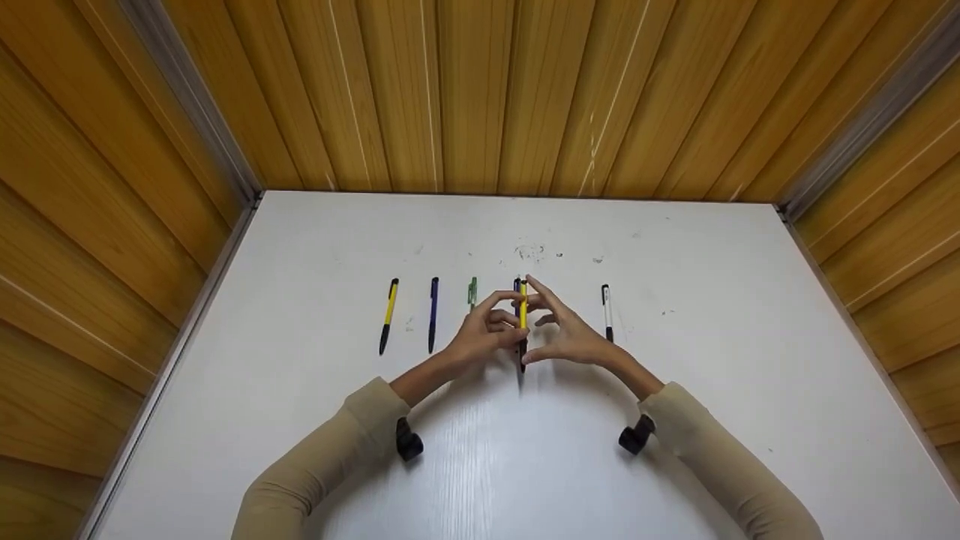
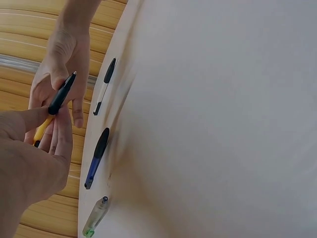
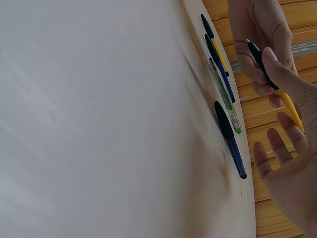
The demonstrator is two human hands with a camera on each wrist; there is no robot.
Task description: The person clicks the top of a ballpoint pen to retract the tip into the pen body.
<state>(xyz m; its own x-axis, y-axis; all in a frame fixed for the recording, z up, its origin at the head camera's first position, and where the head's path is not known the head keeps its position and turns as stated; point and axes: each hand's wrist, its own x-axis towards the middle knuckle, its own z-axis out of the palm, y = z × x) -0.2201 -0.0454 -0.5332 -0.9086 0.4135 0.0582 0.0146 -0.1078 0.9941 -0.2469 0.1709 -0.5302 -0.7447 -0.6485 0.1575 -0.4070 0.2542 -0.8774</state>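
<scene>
In the head view, a yellow pen (image 1: 523, 315) with a black grip stands out above the table between both hands. My left hand (image 1: 480, 334) pinches its middle between thumb and fingers; the left wrist view shows the thumb (image 2: 39, 118) where yellow meets black. My right hand (image 1: 574, 334) spans the pen lengthwise, thumb by the lower black part and index fingertip by the upper end. Its other fingers (image 3: 280, 147) spread away from the barrel. Partly hidden behind the held pen lies a blue pen (image 2: 97, 158) with a black grip.
On the white table (image 1: 675, 450), a row of pens runs across: another yellow pen (image 1: 390, 315), a dark blue pen (image 1: 433, 315), a green clear pen (image 1: 472, 289) partly covered by the left hand, and a white pen (image 1: 607, 307) at right. Wood-look panels (image 1: 472, 97) border the table.
</scene>
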